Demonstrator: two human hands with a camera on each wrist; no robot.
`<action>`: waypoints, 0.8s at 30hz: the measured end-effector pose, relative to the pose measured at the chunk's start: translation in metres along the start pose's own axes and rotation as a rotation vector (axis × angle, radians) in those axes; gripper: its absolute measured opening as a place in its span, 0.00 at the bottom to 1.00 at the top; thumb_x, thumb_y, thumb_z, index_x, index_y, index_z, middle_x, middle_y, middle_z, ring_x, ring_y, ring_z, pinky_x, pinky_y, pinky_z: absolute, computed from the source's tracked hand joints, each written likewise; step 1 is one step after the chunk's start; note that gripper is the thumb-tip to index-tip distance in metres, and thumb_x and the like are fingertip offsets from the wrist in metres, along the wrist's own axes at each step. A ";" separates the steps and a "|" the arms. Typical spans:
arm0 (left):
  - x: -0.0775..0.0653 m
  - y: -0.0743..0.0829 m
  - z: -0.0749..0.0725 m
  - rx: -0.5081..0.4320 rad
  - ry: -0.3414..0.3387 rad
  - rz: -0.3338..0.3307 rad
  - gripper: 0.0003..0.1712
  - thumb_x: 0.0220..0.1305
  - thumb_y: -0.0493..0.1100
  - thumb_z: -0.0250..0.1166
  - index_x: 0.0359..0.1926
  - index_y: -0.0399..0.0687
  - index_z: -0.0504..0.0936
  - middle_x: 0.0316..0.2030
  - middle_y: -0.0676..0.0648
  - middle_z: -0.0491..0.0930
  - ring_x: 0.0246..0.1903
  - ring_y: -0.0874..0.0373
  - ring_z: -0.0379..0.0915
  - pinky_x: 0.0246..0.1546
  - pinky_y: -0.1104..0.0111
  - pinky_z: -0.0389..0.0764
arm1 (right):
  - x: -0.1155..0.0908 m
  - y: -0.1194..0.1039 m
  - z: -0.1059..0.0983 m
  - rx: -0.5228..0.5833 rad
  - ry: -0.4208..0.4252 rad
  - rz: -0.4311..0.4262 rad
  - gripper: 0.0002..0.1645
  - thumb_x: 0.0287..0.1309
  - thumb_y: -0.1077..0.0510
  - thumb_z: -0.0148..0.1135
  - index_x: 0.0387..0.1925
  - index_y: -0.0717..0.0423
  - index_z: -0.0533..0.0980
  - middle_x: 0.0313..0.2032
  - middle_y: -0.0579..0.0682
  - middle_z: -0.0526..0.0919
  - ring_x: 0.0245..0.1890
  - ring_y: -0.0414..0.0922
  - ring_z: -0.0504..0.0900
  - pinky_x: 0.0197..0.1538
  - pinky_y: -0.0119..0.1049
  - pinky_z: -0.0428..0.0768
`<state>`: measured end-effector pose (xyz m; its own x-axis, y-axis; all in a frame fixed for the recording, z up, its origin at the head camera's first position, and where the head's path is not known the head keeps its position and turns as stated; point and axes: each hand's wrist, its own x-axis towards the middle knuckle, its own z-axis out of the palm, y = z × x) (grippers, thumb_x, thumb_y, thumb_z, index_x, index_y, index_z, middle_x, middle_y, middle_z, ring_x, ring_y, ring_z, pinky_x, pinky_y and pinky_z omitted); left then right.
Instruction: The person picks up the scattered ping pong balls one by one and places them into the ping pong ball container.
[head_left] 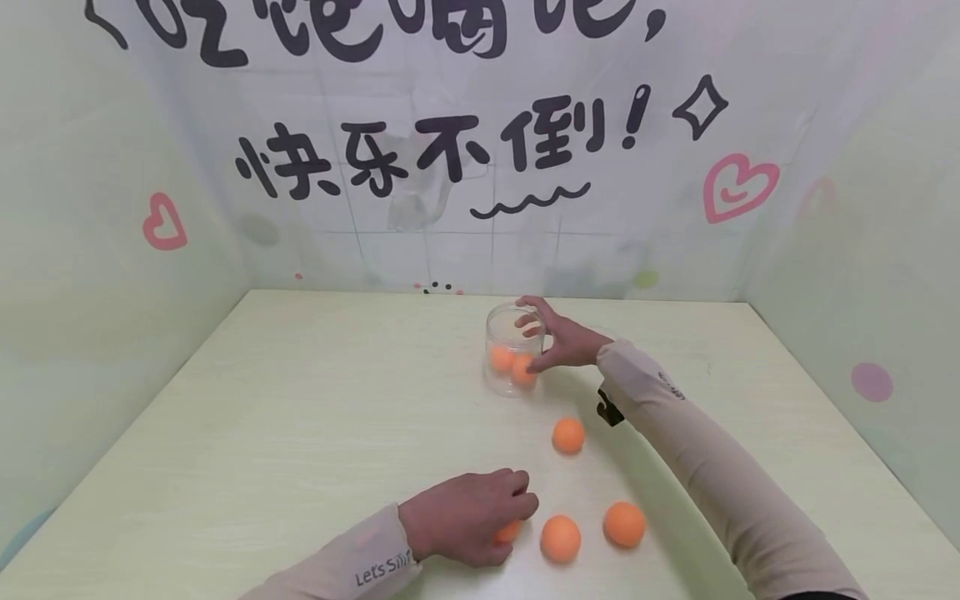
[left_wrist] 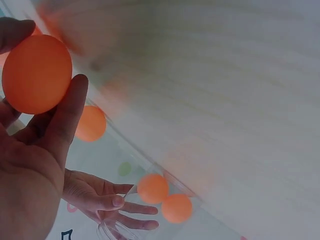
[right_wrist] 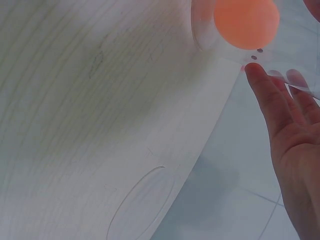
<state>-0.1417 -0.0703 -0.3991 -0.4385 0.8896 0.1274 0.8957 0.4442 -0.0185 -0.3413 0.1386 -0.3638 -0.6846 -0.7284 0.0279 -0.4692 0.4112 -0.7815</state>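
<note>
In the head view, my left hand (head_left: 472,518) pinches an orange ping-pong ball (head_left: 507,532) low over the near part of the table. The left wrist view shows this ball (left_wrist: 37,75) between thumb and fingers. My right hand (head_left: 566,337) holds the side of a clear round jar (head_left: 513,329), thumb at the front and fingers at the far side. Inside the jar lie two orange balls, one at the left (head_left: 501,359) and one at the right (head_left: 524,369). In the right wrist view, the right hand's fingers (right_wrist: 260,90) lie along the jar's wall.
Three loose orange balls lie on the table: one (head_left: 568,435) nearer the jar, another (head_left: 560,538) beside my left hand, the third (head_left: 624,524) farther right. A thin clear disc (right_wrist: 142,205) lies flat near the table's edge. Printed sheets (head_left: 420,250) wall in the table.
</note>
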 end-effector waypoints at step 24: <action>0.002 -0.030 -0.022 -0.136 -0.043 -0.136 0.14 0.50 0.42 0.68 0.37 0.50 0.72 0.31 0.56 0.66 0.26 0.68 0.59 0.26 0.81 0.64 | 0.000 0.002 -0.001 0.008 -0.002 0.001 0.59 0.47 0.63 0.72 0.70 0.48 0.42 0.65 0.61 0.63 0.65 0.59 0.66 0.58 0.54 0.72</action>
<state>-0.1675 -0.0840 -0.3762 -0.5565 0.8273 0.0769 0.8282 0.5451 0.1303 -0.3426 0.1398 -0.3652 -0.6838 -0.7292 0.0260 -0.4643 0.4073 -0.7865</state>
